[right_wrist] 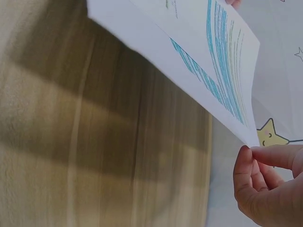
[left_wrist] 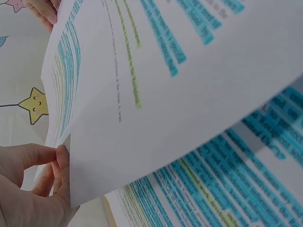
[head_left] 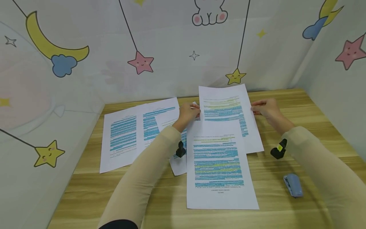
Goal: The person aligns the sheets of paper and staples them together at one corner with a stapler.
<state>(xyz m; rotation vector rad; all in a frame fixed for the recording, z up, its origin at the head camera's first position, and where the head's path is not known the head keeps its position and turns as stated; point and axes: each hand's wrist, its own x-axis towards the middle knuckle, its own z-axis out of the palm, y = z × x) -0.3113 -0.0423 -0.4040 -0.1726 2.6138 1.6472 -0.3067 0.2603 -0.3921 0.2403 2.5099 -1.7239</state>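
My left hand (head_left: pixel 187 116) and right hand (head_left: pixel 270 112) pinch opposite edges of a printed sheet of paper (head_left: pixel 223 109), which is raised off the wooden table. Blue and yellow highlighting marks its lines. Another highlighted sheet (head_left: pixel 219 165) overlaps its lower part, nearer to me. In the left wrist view, the left thumb and fingertips (left_wrist: pixel 59 153) meet at the paper's edge; whether they take in both sheets I cannot tell. The right wrist view has the right thumb and index finger pinching a corner of the bent paper (right_wrist: pixel 241 94) above the table.
Left of the hands, two highlighted sheets (head_left: pixel 123 136) overlap on the wooden table (head_left: pixel 171 203). Another sheet (head_left: pixel 178 167) lies partly under my left arm. A small blue stapler (head_left: pixel 293 185) rests at the right, near my right forearm. A patterned curtain (head_left: pixel 171 38) stands behind the table.
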